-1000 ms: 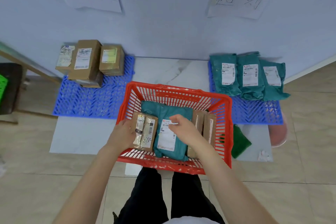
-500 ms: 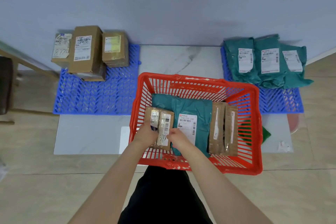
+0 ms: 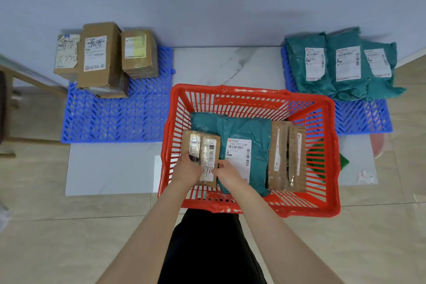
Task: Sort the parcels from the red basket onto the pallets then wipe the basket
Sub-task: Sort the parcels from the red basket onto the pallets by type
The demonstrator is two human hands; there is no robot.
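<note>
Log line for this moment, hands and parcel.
left hand: grips small cardboard box | right hand: grips same box | box: inside red basket | remaining: teal bag, brown parcel

Head view looks steeply down, close over the red basket [image 3: 249, 97].

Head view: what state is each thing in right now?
red basket, holds parcels, not emptied.
small box, in the basket, gripped by left hand and right hand.
teal mailer, lying in the basket, label up.
two brown boxes, side by side at the basket's right.
left pallet, carries cardboard boxes.
right pallet, carries three teal mailers.
green cloth, beside the basket, untouched.
</note>
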